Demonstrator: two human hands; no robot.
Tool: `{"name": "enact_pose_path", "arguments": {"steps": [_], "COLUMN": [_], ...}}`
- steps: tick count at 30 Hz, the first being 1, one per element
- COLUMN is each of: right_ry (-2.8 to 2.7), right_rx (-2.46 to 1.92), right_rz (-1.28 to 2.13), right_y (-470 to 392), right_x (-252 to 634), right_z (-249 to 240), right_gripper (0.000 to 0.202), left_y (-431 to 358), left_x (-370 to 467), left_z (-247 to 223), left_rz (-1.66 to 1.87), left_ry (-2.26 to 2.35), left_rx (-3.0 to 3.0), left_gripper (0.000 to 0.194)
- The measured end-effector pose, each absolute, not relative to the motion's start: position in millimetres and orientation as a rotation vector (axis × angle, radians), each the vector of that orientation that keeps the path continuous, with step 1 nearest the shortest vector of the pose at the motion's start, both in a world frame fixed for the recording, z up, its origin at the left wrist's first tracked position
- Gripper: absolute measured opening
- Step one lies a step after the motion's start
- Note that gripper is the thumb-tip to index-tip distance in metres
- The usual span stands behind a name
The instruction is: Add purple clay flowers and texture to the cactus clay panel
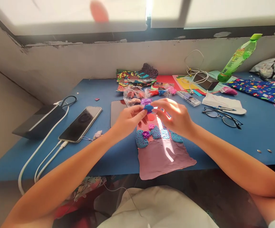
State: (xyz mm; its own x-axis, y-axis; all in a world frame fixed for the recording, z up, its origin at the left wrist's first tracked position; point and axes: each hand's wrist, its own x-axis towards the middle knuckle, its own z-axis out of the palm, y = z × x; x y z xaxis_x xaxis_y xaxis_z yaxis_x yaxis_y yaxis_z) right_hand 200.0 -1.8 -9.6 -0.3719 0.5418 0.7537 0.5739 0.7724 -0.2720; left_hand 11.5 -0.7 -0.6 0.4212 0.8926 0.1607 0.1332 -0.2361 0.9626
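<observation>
Blue table (pixel 258 126) under window (pixel 80 15); hands (pixel 151 118) pinching blue clay (pixel 148 108).

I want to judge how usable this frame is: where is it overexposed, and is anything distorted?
Head view: the frosted window is blown out white; a sunlit streak washes out the right hand and the pink clay sheet; wide-angle distortion tilts the green plastic bottle and bends the blue table edges; the small blue clay piece between both hands, left hand included, stays sharp.
</observation>
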Motion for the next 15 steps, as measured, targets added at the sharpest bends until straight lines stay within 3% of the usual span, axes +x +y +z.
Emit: {"name": "enact_pose_path", "arguments": {"steps": [15], "right_ry": [-2.082], "right_rx": [-0.695], "right_rz": [-0.267], "right_y": [-1.0], "right_x": [199.4], "right_z": [-12.1], "right_gripper": [0.014], "left_y": [-3.1], "left_x": [11.8], "left_z": [-2.7], "left_rz": [0.983], "left_ry": [0.912], "left_rx": [1.709], "left_gripper": [0.023]}}
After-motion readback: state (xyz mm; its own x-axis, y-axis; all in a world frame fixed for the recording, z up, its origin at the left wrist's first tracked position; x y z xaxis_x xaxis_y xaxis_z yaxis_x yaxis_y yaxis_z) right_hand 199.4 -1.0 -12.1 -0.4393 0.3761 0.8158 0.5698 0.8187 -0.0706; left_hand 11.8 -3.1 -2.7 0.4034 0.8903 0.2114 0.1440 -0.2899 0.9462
